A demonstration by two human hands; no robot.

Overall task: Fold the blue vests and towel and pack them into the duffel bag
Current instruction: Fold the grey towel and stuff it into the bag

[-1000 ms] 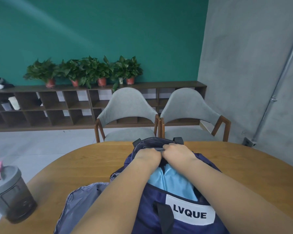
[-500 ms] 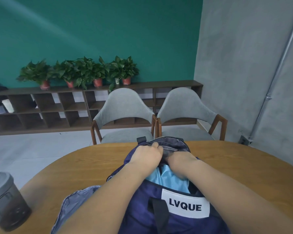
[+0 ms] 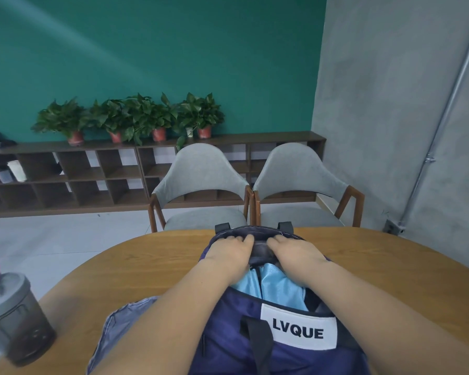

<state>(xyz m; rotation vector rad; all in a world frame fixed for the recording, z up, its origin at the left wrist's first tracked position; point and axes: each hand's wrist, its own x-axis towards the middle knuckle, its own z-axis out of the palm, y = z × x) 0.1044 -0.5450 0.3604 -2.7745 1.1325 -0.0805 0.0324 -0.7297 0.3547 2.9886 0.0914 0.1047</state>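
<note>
On the wooden desk (image 3: 390,266) the navy duffel bag (image 3: 228,334) lies open, limp and probably light; folded blue vests (image 3: 279,282) sit inside, soft and likely slippery; left grip (image 3: 229,253) and right grip (image 3: 295,250) both clutch its far rim, probably the firmest hold on such floppy cloth.

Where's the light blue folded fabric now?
Head view, centre: light blue fabric inside the navy duffel bag, below the left hand and right hand, above its white LVQUE label.

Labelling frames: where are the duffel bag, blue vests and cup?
duffel bag (image 3: 228,353): head view, navy front panel.
blue vests (image 3: 279,282): head view, fabric showing inside.
cup (image 3: 11,296): head view, grey lid.
</note>
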